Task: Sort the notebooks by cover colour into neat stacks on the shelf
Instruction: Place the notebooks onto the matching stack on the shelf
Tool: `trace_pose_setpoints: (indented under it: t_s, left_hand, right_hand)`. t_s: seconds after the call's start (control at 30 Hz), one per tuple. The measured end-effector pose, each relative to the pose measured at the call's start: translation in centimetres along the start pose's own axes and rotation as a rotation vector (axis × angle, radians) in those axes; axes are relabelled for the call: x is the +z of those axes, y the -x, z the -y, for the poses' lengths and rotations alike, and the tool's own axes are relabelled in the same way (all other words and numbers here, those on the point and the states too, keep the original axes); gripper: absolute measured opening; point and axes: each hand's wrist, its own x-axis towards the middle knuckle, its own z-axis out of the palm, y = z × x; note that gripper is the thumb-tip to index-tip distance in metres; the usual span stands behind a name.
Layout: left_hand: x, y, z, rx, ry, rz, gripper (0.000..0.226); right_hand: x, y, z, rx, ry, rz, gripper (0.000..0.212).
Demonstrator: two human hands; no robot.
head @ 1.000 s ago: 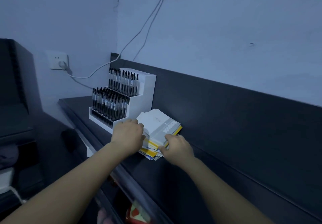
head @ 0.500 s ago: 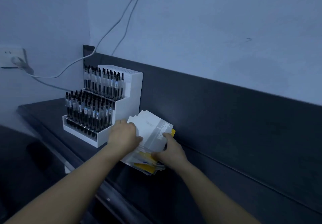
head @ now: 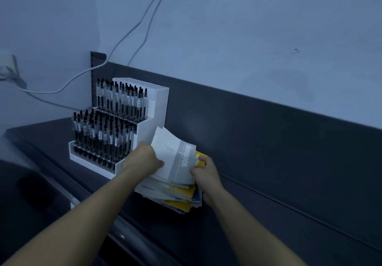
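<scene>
Head view: our left hand (head: 144, 159) and right hand (head: 204, 175) gripped the white notebook (head: 171, 158) atop the stack (head: 179, 197); we advised lifting it level toward 3 o'clock.

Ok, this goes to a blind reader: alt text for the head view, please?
A left hand and right hand grip a white notebook, curling it up off a messy pile of white, yellow and blue notebooks on a dark shelf. A white pen rack stands left of the pile.
</scene>
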Motion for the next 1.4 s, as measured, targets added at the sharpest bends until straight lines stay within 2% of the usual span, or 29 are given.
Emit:
trace_pose_setpoints:
  t_s: [0.13,0.2,0.37,0.4,0.5,0.6,0.7,0.93,1.17,1.4]
  left_hand:
    - [0.2,-0.1,0.6,0.027,0.035,-0.101,0.031]
    - [0.1,0.0,0.8,0.039,0.13,-0.13,0.022]
    - [-0.8,0.7,0.2,0.098,0.386,-0.211,0.015]
    - [-0.9,1.0,0.0,0.107,0.45,-0.216,0.013]
    - [-1.0,2.0,-0.9,0.13,0.633,-0.21,0.012]
    - [-0.8,3.6,-2.0,0.164,0.743,-0.167,0.01]
    - [0.1,5.4,-3.3,0.205,0.783,-0.113,0.013]
    - [3.4,10.6,-8.0,0.313,0.812,-0.043,0.016]
    - [7.8,18.1,-14.2,0.421,0.893,0.02,0.013]
    - [13.2,27.7,-21.9,0.397,0.968,0.145,0.011]
  right_hand:
    - [1.1,-0.1,0.4,-0.008,0.066,-0.007,0.033]
    - [1.4,-0.2,0.5,-0.014,0.099,-0.01,0.031]
    - [2.2,-0.1,0.2,-0.021,0.228,-0.071,0.008]
    - [2.4,0.1,0.1,-0.037,0.23,-0.092,0.013]
    - [2.3,1.2,0.5,-0.038,0.118,-0.149,0.026]
    - [0.9,2.7,0.5,-0.063,0.024,-0.253,0.022]
    - [-1.1,4.8,0.1,-0.151,0.029,-0.386,0.015]
    - [-7.4,10.2,-1.6,-0.201,0.202,-0.608,0.019]
    - [-16.0,17.0,-4.1,-0.201,0.31,-0.73,0.025]
    - [-27.0,24.9,-6.8,-0.198,0.379,-0.781,0.02]
